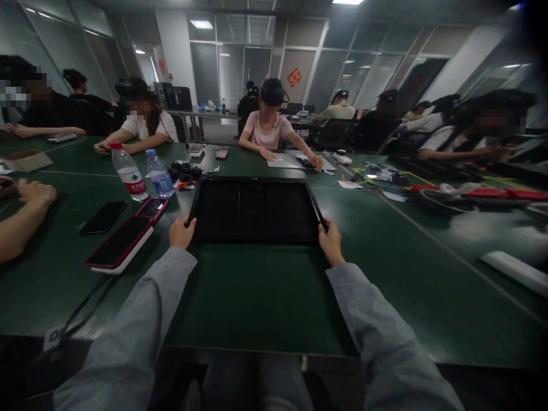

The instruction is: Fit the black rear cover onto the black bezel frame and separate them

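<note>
2-handed hold on a black panel [256, 214] over the green table [257, 297], contact unclear. Gripped at opposite side edges by curled fingers of left hand [182, 233] and right hand [331, 240]. Best held level, evenly gripped, clear of the red-capped bottle [131, 178].

red-capped bottle [129, 176] beside blue-capped bottle [160, 177] | black phone [103, 218] on green table [257, 297] | tan box [28, 162]

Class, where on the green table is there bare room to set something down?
Bare green table shows between the gray sleeves, before the black panel, and right of the right hand, towards the white bar. Left of the left hand is crowded: bottles, dark phone, red-edged device. Far right too: a red bundle.
</note>
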The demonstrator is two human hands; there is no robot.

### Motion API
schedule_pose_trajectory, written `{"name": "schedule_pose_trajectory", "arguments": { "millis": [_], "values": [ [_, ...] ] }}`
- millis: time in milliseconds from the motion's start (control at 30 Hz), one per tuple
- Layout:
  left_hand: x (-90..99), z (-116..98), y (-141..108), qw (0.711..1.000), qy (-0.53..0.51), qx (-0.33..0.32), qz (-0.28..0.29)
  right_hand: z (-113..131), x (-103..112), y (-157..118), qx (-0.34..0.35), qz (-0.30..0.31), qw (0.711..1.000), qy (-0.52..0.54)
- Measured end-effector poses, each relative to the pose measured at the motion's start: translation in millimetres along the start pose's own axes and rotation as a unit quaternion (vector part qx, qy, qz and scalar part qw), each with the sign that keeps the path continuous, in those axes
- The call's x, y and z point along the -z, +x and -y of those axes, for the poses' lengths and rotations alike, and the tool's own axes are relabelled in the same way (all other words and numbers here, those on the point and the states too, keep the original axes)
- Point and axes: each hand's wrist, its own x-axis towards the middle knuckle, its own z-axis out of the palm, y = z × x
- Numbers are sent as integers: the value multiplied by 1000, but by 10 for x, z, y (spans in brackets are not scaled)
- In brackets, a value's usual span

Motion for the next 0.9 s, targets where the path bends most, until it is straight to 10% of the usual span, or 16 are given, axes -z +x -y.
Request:
{"name": "schedule_pose_trajectory", "arguments": {
  "millis": [900],
  "values": [
    [44,59,66,1000,25,2,16,15,-13,87,5,16,999,-34]
  ]
}}
